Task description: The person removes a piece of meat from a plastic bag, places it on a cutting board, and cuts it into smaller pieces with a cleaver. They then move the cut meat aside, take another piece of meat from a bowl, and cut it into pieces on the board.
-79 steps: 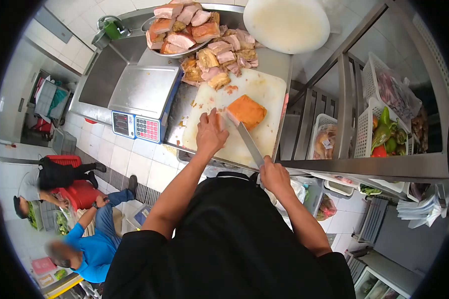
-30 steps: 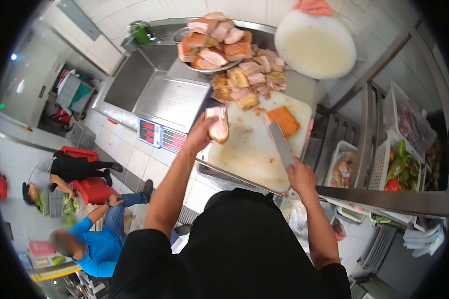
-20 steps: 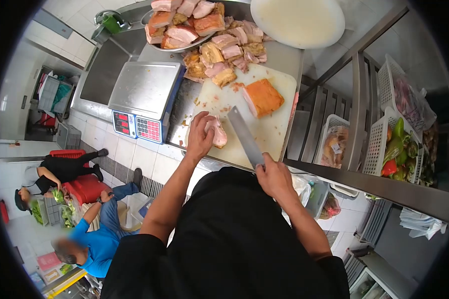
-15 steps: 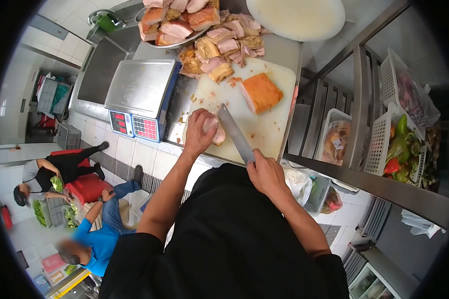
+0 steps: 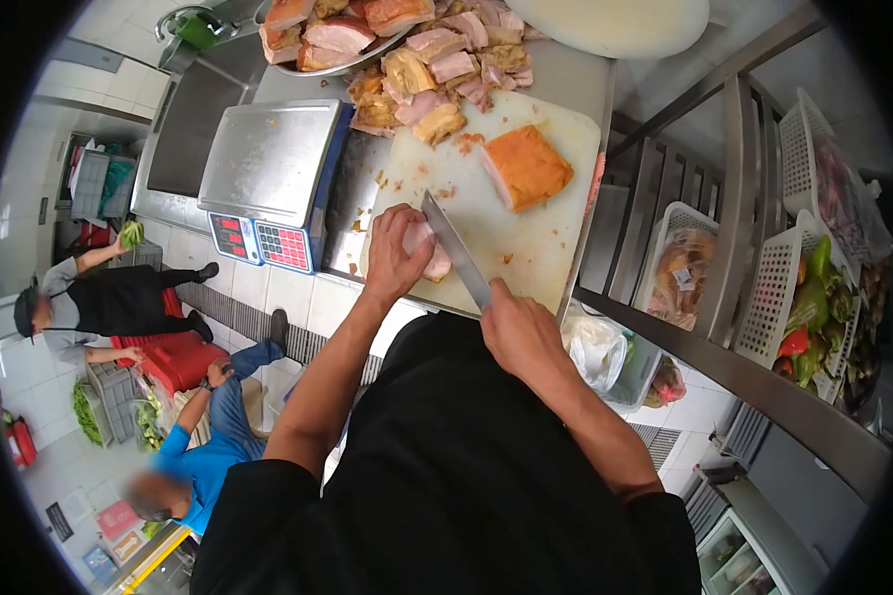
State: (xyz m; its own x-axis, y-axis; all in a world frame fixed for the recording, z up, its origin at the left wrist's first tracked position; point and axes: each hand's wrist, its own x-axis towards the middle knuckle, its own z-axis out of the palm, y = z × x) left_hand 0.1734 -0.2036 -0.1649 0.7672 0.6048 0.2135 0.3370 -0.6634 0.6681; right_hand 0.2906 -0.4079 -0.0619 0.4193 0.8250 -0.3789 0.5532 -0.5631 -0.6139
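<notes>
Two hands meet just right of the digital scale (image 5: pixel 268 164). The left hand (image 5: pixel 395 256), which held a pork slice (image 5: pixel 435 264) in the air a second ago, now presses it onto the white cutting board (image 5: pixel 531 243). The cleaver (image 5: pixel 453 246), gripped in the closed right hand (image 5: pixel 521 332), has come down against the slice, so slicing looks under way.

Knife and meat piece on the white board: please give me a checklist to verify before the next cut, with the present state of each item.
1. Left hand presses the meat piece onto the cutting board: ok.
2. Right hand closed around the knife handle: ok.
3. Blade clear of the left hand: cannot tell, it lies right beside the fingers.
4. Orange slab apart from the blade: ok.
5. Board's near edge fully supported by the counter: cannot tell.
</notes>
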